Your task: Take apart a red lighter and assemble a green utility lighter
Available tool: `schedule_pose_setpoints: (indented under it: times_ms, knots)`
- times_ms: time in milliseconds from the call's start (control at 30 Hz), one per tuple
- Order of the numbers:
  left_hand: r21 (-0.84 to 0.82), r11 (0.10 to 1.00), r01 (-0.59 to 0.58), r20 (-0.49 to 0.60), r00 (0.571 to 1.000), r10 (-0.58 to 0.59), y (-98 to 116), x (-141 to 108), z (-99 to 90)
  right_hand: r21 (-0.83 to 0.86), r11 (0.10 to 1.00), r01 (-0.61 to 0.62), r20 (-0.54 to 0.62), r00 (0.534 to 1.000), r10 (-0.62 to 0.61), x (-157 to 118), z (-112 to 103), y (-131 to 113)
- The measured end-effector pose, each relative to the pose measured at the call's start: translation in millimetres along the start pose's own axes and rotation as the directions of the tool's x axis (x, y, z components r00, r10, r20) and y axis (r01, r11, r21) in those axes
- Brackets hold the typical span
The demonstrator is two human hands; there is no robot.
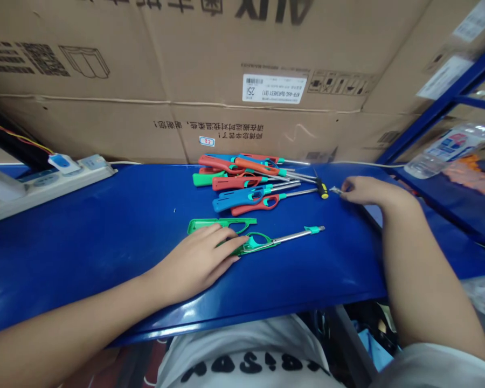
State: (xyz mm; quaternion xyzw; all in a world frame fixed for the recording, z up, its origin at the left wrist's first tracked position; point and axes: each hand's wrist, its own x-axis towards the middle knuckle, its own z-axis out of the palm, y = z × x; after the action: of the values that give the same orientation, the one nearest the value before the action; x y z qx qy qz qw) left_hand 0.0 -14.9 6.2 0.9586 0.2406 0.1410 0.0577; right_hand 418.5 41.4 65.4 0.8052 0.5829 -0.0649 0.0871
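Observation:
My left hand [202,256] lies over the handle of an opened green gas lighter [262,246], its fingers closed on it. The lighter's metal barrel points right and carries a turquoise piece [312,230] near its tip. Just beyond my fingers lies the separate green handle shell [204,222]. Off to the right, the closed fingertips of my right hand [361,191] pinch a small pale piece [335,190], too small to name. Close to that piece rests a short yellow-and-black screwdriver handle [322,189]. Part of the green lighter is hidden under my left hand.
A pile of red, blue and green lighters [242,183] lies at the back of the blue table [105,242], against a large cardboard box [153,70]. A power strip [48,180] is at left. At right, a plastic bottle [448,148] stands tilted by a blue frame [436,102].

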Motion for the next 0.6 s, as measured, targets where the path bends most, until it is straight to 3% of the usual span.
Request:
schedule_pose_setpoints:
  times_ms: [133,233,300,367,433,533,600]
  knots:
    - [-0.056,0.998,0.004,-0.052,0.999,-0.007,0.7,3.3,0.7,0.010,1.000,0.027,0.046,0.999,-0.028,1.7,2.4,6.5]
    - [-0.124,0.991,0.039,-0.096,0.994,-0.051,3.3,3.9,-1.5,0.036,0.997,0.073,-0.020,0.997,-0.072,-7.1,-3.0,4.3]
    - [-0.190,0.979,0.068,-0.124,0.988,-0.093,4.6,3.3,-3.0,0.116,0.971,0.208,-0.113,0.974,-0.195,-18.1,-7.8,-2.7]
    - [-0.254,0.963,0.092,-0.139,0.982,-0.131,4.7,2.5,-3.9,0.278,0.824,0.494,-0.283,0.861,-0.422,-32.8,-10.3,-17.4]
    - [-0.304,0.947,0.107,-0.147,0.977,-0.157,3.7,2.0,-4.0,0.419,0.569,0.707,-0.437,0.707,-0.556,-50.1,-8.2,-40.5]
    - [-0.365,0.923,0.126,-0.143,0.971,-0.190,2.2,2.4,-3.7,0.649,0.218,0.729,-0.442,0.594,-0.672,-77.4,4.9,-84.0]
    - [-0.413,0.900,0.139,-0.127,0.970,-0.208,2.3,3.3,-3.2,0.720,0.115,0.685,-0.397,0.542,-0.740,-92.6,18.6,-111.2]
